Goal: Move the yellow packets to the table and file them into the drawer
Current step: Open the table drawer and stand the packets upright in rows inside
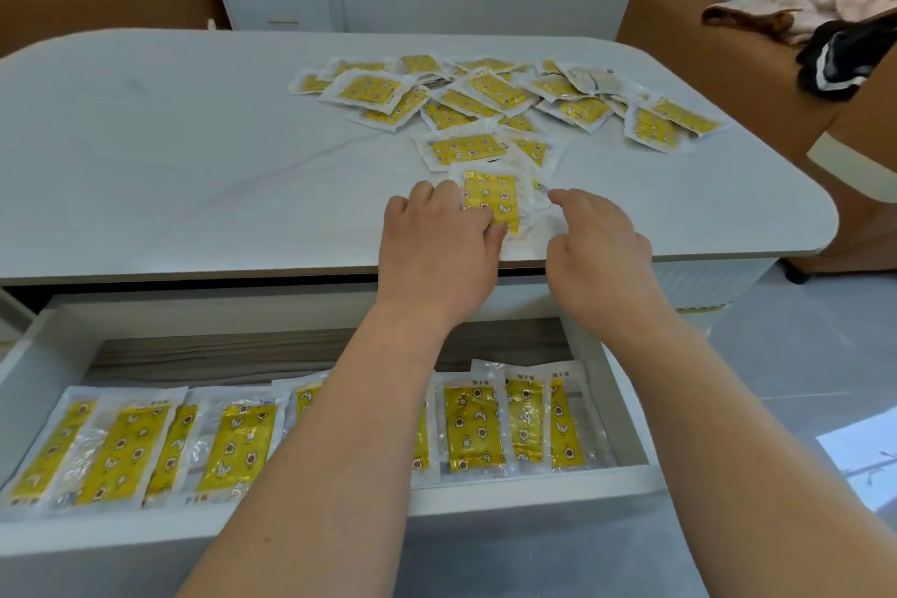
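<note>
Grips flat glossy packet (490,199) in curled fingers of left hand (437,233), right hand (599,238) forefinger straight at its crinkly clear edge.

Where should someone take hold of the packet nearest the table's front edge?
Probably pinch the packet by its clear right margin, coming from the right: it lies flat on the table, that border juts free, and the left hand covers its left edge.
</note>
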### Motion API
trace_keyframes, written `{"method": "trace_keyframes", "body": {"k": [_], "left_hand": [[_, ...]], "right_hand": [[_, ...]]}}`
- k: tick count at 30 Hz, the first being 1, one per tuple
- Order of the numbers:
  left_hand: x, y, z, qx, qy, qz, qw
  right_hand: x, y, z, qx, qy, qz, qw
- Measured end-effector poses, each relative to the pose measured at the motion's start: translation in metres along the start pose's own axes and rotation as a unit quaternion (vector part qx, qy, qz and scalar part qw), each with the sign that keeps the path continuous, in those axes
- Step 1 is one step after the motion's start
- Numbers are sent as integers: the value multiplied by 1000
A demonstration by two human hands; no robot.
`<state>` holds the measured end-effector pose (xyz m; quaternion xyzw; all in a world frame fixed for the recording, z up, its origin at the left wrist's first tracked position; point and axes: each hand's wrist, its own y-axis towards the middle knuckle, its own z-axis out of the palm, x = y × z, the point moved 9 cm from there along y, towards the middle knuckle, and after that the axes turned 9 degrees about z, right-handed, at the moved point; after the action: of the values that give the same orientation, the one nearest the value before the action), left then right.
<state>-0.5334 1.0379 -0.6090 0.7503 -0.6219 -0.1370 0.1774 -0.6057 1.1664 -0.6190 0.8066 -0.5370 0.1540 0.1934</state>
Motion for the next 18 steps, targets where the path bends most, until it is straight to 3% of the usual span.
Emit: {"method": "trace_keyframes", "body": {"k": [4,10,14,18], "left_hand": [[13,-2,-13,-40,-18,-36,998],[31,-8,-2,26,-127,-123,984],[37,-10,-1,64,-161,-130,976],[48,-14,-5,70,-216,-158,961]], "right_hand": [[5,2,6,-24,-25,-5,999],[15,4,25,23,-70,-22,997],[19,0,42,71,-99,-43,992],[22,6,17,-24,-66,-25,997]]}}
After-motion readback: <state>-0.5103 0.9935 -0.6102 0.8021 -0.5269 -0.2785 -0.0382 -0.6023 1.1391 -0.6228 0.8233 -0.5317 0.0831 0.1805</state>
